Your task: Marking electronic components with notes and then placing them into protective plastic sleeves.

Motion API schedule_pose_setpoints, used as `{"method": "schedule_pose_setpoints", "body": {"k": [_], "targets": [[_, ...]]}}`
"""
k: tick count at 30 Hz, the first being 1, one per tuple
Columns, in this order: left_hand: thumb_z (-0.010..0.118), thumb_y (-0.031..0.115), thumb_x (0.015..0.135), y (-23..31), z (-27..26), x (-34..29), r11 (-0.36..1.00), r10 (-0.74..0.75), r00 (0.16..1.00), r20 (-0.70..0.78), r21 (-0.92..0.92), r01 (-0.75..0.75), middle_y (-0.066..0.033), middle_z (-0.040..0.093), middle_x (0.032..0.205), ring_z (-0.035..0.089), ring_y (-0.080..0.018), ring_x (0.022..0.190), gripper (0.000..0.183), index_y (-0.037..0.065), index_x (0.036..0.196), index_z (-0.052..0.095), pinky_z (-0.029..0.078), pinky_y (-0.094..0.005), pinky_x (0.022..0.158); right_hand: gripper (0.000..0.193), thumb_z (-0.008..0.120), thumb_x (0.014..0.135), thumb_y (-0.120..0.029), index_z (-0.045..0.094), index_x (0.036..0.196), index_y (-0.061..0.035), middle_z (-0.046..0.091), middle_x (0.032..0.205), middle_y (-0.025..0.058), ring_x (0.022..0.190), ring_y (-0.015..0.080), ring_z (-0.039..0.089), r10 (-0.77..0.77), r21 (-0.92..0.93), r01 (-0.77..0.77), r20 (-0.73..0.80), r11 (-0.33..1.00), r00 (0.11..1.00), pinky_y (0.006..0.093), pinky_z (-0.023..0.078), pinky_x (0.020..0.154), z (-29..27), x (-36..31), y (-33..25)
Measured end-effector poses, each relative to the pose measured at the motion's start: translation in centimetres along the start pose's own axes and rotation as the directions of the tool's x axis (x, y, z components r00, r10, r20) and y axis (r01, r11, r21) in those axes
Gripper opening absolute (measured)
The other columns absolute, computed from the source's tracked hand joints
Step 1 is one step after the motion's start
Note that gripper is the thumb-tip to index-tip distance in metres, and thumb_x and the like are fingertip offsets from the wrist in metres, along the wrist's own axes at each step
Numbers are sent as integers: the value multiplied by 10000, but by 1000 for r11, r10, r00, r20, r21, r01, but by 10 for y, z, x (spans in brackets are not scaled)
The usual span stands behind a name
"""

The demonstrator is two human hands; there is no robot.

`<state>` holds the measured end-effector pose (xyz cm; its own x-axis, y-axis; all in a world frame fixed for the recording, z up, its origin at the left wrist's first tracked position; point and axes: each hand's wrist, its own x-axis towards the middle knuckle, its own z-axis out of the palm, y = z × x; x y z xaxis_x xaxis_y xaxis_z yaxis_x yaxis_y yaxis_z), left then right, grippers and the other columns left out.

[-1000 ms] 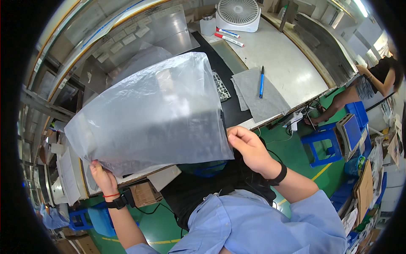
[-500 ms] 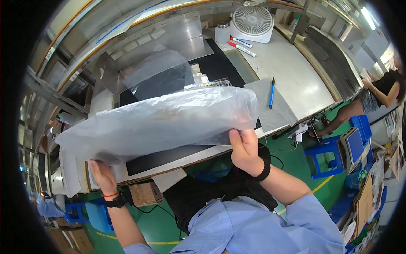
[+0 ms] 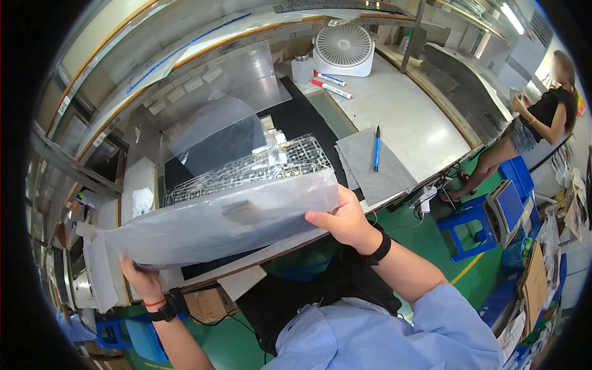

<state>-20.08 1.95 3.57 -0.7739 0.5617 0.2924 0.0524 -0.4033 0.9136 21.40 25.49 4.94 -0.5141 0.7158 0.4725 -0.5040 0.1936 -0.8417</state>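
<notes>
The plastic bag [image 3: 228, 225] is held up over the near edge of the bench [image 3: 425, 114], between the person's two hands. Its long axis slants gently, one end between eight and nine o'clock, the other between two and three; which end is the mouth cannot be told. The left end narrows and sags, while the right end is broader and squarer. The bag looks milky and translucent, softly creased, with paler glare along its upper edge and a small dark patch near its middle.

The left hand [image 3: 143, 282] is partly closed, fingers curled on the bag's lower corner at eight o'clock. The right hand [image 3: 348, 221] grips the end near three o'clock, thumb stretched across the near face, its other fingers mostly hidden.

Just past the bag, toward twelve o'clock, silvery latticework [image 3: 299, 155] lies on a black mat [image 3: 311, 111]. Toward two o'clock, a blue pen [image 3: 377, 149] rests on grey cloth [image 3: 394, 172].
</notes>
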Motion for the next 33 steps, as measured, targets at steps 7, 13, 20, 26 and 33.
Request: {"method": "schedule_pose_setpoints", "body": {"k": [7,13,20,26,33], "targets": [[490,406,983,-4,19,-8,998,-52,986,-161,-42,45,-89,474,1348,405,-212,1272,533,25,1349,423,276,-405,1090,253,643,896,-83,529,1113,-20,524,995,13,922,108,489,78,-29,-78,-7,996,997,273,403,848,11,3,-12],[455,436,996,-20,-27,-8,997,-80,961,263,34,73,-93,416,1415,403,-223,1287,588,36,1414,348,283,-409,1103,340,588,929,-103,488,1244,-24,559,1076,81,1001,198,536,-68,-367,127,169,922,983,304,404,908,-19,-4,5],[462,234,1017,-14,-3,-16,987,-123,966,229,127,96,-100,419,1421,418,-201,1272,504,18,1445,307,298,-374,1096,362,580,930,-132,447,1251,-31,597,1038,162,954,301,610,67,-488,42,204,872,977,381,463,789,-18,-11,-6],[432,245,1029,17,48,-26,927,-218,937,271,358,112,-95,378,1460,398,-197,1289,512,9,1458,281,293,-364,1091,221,565,927,-74,489,1131,-37,605,976,176,844,310,647,-214,-648,172,15,742,977,374,497,669,-28,-13,-40],[387,348,1035,55,90,-41,973,-156,972,175,200,120,-54,465,1238,463,-119,1053,478,80,1422,302,393,-244,860,239,477,982,-65,523,1205,8,576,1136,46,1065,130,513,-413,-416,168,-616,894,671,267,398,929,-129,-59,-98]]}}
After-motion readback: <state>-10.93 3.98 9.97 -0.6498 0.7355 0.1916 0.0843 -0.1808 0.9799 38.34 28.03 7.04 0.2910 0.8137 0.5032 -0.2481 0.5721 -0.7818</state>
